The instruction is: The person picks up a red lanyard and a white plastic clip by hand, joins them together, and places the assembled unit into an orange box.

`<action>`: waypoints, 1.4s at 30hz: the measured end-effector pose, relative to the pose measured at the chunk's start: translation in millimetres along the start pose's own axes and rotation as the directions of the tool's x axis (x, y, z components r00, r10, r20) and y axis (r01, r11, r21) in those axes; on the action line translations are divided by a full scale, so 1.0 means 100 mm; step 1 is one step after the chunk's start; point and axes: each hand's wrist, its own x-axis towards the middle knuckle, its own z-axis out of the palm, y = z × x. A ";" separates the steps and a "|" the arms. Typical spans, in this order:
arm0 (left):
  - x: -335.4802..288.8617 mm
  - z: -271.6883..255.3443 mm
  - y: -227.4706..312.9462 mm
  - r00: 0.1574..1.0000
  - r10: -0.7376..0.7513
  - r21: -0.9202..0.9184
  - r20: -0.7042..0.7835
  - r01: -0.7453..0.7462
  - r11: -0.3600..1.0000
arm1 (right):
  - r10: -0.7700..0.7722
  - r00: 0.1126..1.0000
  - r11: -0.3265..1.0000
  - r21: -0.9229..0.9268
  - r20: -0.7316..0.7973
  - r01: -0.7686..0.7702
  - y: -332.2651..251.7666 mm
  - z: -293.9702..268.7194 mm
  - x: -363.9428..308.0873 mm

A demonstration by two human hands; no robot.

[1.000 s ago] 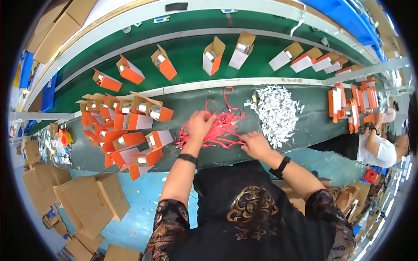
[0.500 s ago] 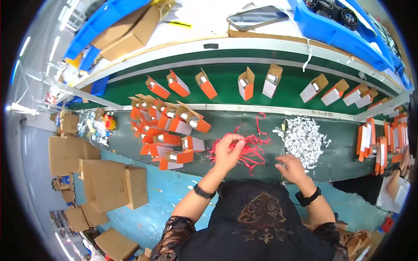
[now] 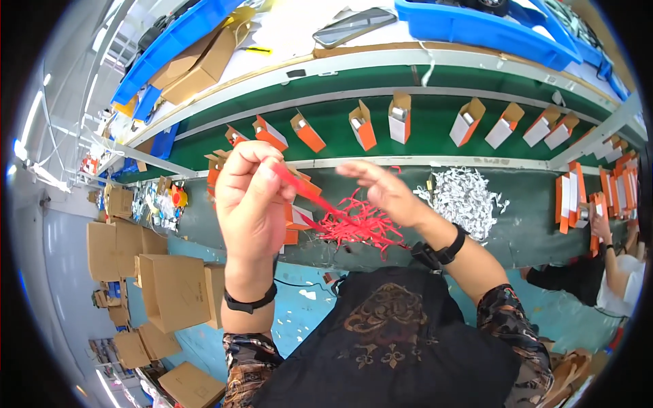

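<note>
My left hand (image 3: pixel 250 197) is raised in front of the camera, fingers closed on one red strip (image 3: pixel 299 187) that slopes down to the right. A loose pile of red strips (image 3: pixel 357 224) lies on the dark work surface (image 3: pixel 517 231) just below it. My right hand (image 3: pixel 384 190) hovers over that pile with fingers spread and nothing clearly in them. Orange-and-white small boxes (image 3: pixel 292 217) stand partly hidden behind my left hand.
A heap of white strips (image 3: pixel 466 197) lies right of the red pile. Open orange and white boxes (image 3: pixel 401 119) stand along the green conveyor belt (image 3: pixel 435 136). Another person's hand (image 3: pixel 602 228) works at the right by stacked orange cards (image 3: pixel 571 197). Cardboard cartons (image 3: pixel 173 289) sit on the floor at left.
My left hand has lifted up toward the camera with a red strip in it. My right hand has moved left over the red pile. The view has swung toward the left.
</note>
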 end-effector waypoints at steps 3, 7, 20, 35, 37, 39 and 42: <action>-0.03 0.13 -0.21 0.981 -0.180 -0.293 -0.071 0.151 0.944 | -0.167 0.973 0.984 0.096 0.157 0.153 0.01 0.41 0.00; -0.11 0.06 -0.35 0.906 -0.389 -0.548 -0.170 0.241 0.801 | -0.002 0.936 0.740 0.631 0.351 -0.235 -0.06 0.59 -0.23; -1.43 -0.76 -1.76 0.781 -0.523 -0.222 -0.340 0.474 0.852 | -0.140 0.963 0.682 -0.727 -0.230 -0.075 -0.36 0.54 -0.81; -1.38 0.62 -2.07 0.566 -0.789 -0.534 0.240 0.756 0.380 | -0.257 0.950 0.455 -0.889 -0.176 -0.042 -0.15 0.15 -0.89; -1.41 0.23 -2.33 0.607 -0.675 -0.565 0.418 0.756 0.330 | -0.214 0.962 0.516 -0.856 -0.167 -0.034 0.03 -0.05 -1.00; -1.19 0.34 -2.12 0.527 -0.791 -0.118 0.310 0.847 0.518 | -0.099 0.913 0.609 -0.750 -0.395 -0.258 0.28 -0.27 -1.10; -1.22 0.37 -1.98 0.615 -0.781 0.316 0.106 0.724 0.613 | 0.360 0.735 0.733 -0.314 -0.575 -0.604 0.71 -0.82 -1.28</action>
